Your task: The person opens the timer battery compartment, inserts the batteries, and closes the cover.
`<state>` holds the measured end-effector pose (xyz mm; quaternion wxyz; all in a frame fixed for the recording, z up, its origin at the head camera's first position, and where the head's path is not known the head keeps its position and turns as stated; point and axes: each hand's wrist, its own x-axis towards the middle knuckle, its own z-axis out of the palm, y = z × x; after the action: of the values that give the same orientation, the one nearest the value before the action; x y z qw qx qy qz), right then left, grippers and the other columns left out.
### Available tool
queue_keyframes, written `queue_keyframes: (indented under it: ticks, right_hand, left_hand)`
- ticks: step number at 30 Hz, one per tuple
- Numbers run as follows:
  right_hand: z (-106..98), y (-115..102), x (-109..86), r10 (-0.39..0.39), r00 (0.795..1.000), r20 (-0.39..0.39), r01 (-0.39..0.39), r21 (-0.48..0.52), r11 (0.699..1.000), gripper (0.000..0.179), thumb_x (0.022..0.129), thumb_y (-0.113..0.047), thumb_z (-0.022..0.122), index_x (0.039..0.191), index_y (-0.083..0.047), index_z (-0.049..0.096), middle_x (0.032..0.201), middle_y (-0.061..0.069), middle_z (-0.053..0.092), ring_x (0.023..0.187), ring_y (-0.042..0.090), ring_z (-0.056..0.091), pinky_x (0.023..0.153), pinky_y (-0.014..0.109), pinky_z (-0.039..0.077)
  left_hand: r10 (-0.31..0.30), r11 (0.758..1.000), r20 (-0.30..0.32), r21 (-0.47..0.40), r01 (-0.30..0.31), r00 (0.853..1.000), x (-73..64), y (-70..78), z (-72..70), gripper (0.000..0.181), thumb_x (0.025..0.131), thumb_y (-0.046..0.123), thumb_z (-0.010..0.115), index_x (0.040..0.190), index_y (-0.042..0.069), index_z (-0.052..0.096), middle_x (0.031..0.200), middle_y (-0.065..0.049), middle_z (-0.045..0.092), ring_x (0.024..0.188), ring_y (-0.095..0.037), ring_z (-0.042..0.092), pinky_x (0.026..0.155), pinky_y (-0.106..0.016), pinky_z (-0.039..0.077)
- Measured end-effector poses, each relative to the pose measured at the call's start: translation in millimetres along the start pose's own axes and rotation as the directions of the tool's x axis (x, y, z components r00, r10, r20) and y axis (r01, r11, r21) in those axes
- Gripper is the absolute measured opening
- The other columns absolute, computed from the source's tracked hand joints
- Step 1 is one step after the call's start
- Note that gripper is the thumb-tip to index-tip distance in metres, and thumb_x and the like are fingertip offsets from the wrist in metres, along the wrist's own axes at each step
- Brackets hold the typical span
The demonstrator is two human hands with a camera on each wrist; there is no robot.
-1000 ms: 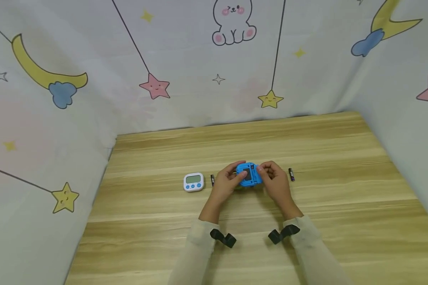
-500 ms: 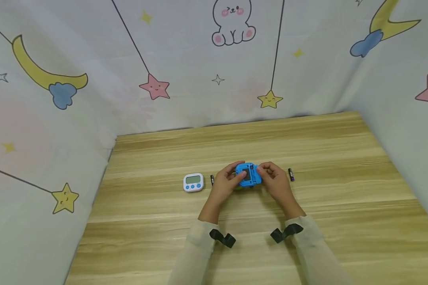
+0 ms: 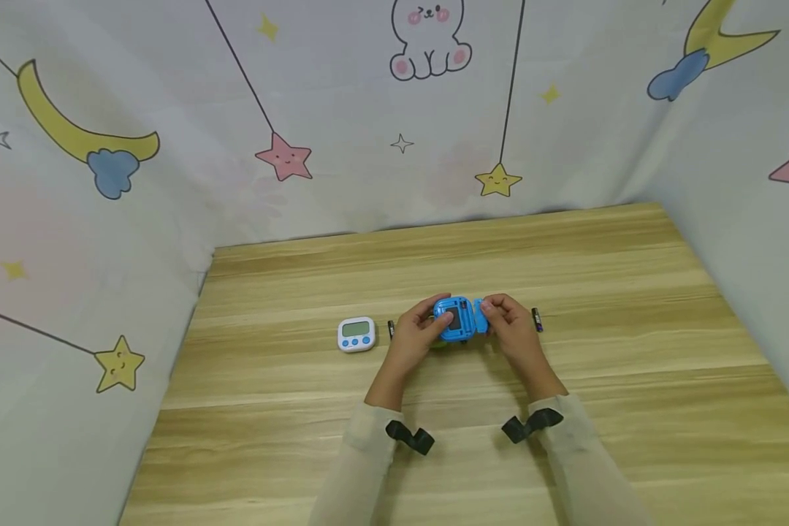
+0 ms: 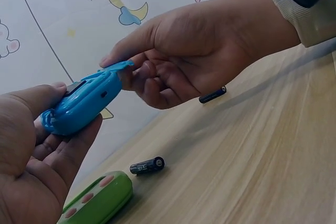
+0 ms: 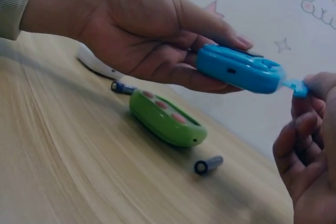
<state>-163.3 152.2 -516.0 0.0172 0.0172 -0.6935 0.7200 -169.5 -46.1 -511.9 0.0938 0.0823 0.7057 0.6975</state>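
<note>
My left hand (image 3: 413, 334) holds a blue timer (image 3: 464, 336) above the table, its back turned up and the thumb lying on it. Between thumb and fingertips, my right hand (image 3: 516, 337) pinches the small blue battery cover (image 3: 480, 317). In the head view a narrow gap shows between cover and timer; in the right wrist view the cover (image 5: 299, 87) sticks out just past the timer's end. Below the hands lies a green timer (image 5: 168, 121) with pinkish buttons, mostly hidden in the head view. A battery (image 4: 147, 166) rests beside it.
To the left on the wood-grain table (image 3: 256, 409) lies a white timer (image 3: 356, 335) with blue buttons. One battery (image 3: 391, 330) is between it and my left hand. Another battery (image 3: 537, 320) lies right of my right hand. A printed cloth (image 3: 361, 197) hangs behind the table.
The battery cover, earlier still against the blue timer, has come away to the right in my right hand's pinch. My left hand keeps its hold in nearly the same place.
</note>
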Motion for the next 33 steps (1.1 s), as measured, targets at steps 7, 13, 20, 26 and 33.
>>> queue_keyframes:
  ticks: [7, 13, 20, 26, 33]
  right_hand:
    - [-17, 5, 5.4, 0.014, 0.997, -0.078, -0.027, -0.170, 0.985, 0.029, 0.097, -0.027, 0.062, 0.102, 0.002, 0.063, 0.079, 0.000, 0.063, 0.066, 0.010, 0.055, 0.059, 0.024, 0.051]
    - [-25, 13, 6.9, 0.045, 0.998, -0.054, -0.063, -0.410, 0.910, 0.030, 0.097, -0.035, 0.062, 0.104, -0.006, 0.066, 0.084, 0.006, 0.066, 0.068, 0.018, 0.056, 0.057, 0.027, 0.048]
    - [-21, 14, 4.1, 0.038, 0.999, 0.001, -0.028, -0.641, 0.767, 0.027, 0.096, -0.034, 0.063, 0.104, -0.009, 0.067, 0.086, 0.003, 0.068, 0.072, 0.018, 0.059, 0.065, 0.034, 0.048]
    - [-17, 13, 2.4, 0.009, 1.000, -0.020, -0.020, -0.704, 0.710, 0.022, 0.094, -0.028, 0.063, 0.097, -0.007, 0.068, 0.080, 0.003, 0.067, 0.068, 0.018, 0.059, 0.064, 0.035, 0.048]
    - [-16, 12, 2.5, -0.006, 0.999, -0.033, -0.021, -0.757, 0.654, 0.021, 0.092, -0.026, 0.063, 0.091, -0.005, 0.066, 0.073, 0.003, 0.063, 0.062, 0.018, 0.055, 0.057, 0.033, 0.047]
  left_hand:
    - [0.007, 1.000, 0.007, -0.028, -0.007, 1.000, 0.6, 0.5, -0.6, 0.047, 0.093, 0.031, 0.068, 0.136, 0.013, 0.058, 0.127, -0.008, 0.062, 0.103, -0.019, 0.065, 0.079, -0.027, 0.055]
    - [-0.002, 1.000, 0.009, -0.023, 0.002, 1.000, 0.3, 2.1, 0.0, 0.048, 0.093, 0.032, 0.069, 0.136, 0.015, 0.059, 0.128, -0.006, 0.062, 0.102, -0.019, 0.066, 0.078, -0.026, 0.055]
    - [-0.026, 0.999, 0.014, -0.041, 0.026, 1.000, -1.5, 2.7, -0.3, 0.046, 0.094, 0.030, 0.067, 0.137, 0.016, 0.058, 0.130, -0.009, 0.060, 0.105, -0.019, 0.065, 0.081, -0.027, 0.055]
    - [-0.048, 0.996, 0.045, -0.076, 0.051, 0.998, -2.0, 2.7, -0.9, 0.049, 0.096, 0.025, 0.065, 0.142, 0.013, 0.052, 0.136, -0.010, 0.056, 0.112, -0.022, 0.062, 0.086, -0.029, 0.054]
    - [-0.036, 0.995, 0.057, -0.089, 0.041, 0.998, -10.6, 29.6, 0.8, 0.045, 0.097, 0.016, 0.063, 0.139, 0.004, 0.052, 0.135, -0.020, 0.054, 0.114, -0.030, 0.061, 0.085, -0.030, 0.054]
